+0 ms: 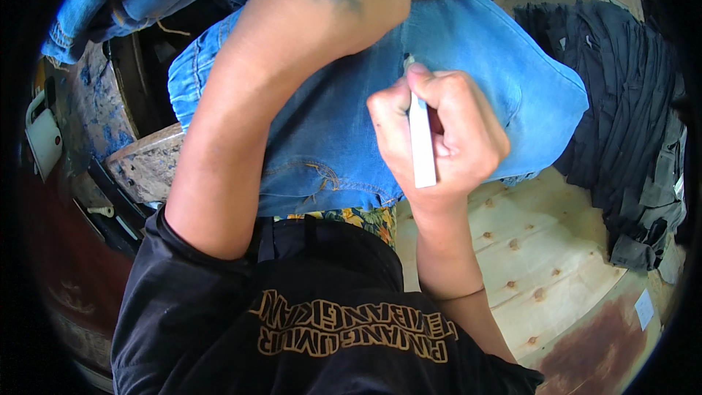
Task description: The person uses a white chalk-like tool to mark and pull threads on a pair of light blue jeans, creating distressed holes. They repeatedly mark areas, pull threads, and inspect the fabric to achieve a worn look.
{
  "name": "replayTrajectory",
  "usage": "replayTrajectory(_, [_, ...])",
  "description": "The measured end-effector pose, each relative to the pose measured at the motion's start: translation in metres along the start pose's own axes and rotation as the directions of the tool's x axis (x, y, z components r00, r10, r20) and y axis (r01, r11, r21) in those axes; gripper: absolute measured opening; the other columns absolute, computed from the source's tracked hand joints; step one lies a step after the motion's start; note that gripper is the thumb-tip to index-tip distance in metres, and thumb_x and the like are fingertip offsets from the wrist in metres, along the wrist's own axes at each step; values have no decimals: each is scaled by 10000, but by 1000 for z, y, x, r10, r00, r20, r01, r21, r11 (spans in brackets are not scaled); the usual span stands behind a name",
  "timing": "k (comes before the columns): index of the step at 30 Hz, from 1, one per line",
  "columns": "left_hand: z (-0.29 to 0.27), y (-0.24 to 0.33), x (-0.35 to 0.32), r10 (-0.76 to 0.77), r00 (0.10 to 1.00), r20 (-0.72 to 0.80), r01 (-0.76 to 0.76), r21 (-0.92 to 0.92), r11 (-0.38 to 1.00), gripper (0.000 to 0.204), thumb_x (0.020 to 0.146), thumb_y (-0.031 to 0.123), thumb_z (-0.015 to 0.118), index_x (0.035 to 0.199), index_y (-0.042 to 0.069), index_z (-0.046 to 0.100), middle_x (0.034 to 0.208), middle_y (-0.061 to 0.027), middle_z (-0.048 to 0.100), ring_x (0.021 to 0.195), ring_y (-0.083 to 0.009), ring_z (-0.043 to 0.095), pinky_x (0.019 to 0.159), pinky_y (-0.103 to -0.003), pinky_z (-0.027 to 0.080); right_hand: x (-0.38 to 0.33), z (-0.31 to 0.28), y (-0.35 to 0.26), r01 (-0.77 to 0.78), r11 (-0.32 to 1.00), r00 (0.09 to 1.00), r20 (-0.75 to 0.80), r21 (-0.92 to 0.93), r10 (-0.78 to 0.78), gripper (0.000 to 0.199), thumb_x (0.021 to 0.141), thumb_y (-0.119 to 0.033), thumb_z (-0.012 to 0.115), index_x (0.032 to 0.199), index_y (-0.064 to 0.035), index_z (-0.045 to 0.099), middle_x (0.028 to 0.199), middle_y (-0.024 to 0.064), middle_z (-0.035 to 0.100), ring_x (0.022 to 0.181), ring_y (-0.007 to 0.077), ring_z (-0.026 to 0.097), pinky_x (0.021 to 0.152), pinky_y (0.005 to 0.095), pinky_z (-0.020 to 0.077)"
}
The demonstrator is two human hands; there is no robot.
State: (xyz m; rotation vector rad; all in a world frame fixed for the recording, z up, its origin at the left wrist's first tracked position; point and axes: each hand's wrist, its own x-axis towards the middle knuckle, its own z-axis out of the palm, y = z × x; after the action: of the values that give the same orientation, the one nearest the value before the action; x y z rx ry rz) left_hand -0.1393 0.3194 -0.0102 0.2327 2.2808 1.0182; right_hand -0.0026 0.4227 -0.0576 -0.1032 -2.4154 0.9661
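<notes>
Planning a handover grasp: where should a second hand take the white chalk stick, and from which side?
Probably the lower end of the white chalk stick, coming from below, near the person's body. That end sticks out bare under the right hand, whose fingers wrap the middle. The top tip is pressed to the blue jeans, which the left hand holds flat, so the top looks blocked.

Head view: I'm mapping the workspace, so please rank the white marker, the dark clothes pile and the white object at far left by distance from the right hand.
1. White marker: held in the right hand.
2. Dark clothes pile: to its right.
3. White object: far left edge.
</notes>
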Motion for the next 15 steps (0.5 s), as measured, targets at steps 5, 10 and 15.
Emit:
replayTrajectory(5, [-3,2,-4,-38,999,7,38,21,999,473,936,453,776,1216,72,741,1060,-166,790,996,-287,764,908,-346,570,-5,-9,-3,34,996,999,21,84,-36,165,715,104,714,809,4,622,652,108,591,484,159,518,453,295,430])
replayTrajectory(10, [3,11,-5,12,997,-77,-3,121,993,476,936,455,777,1216,72,741,1047,-161,792,991,-286,761,912,-342,566,-6,1,1,8,1000,995,-102,10,-7,164,746,96,744,850,9,653,684,85,641,514,135,530,484,275,441])
replayTrajectory(15, [-9,8,0,-112,992,66,110,32,993,465,937,450,776,1207,73,742,1043,-163,790,993,-282,760,911,-344,564,-7,-3,2,-8,1000,999,-31,26,9,170,708,104,717,797,-10,628,638,72,564,478,195,500,454,300,413])
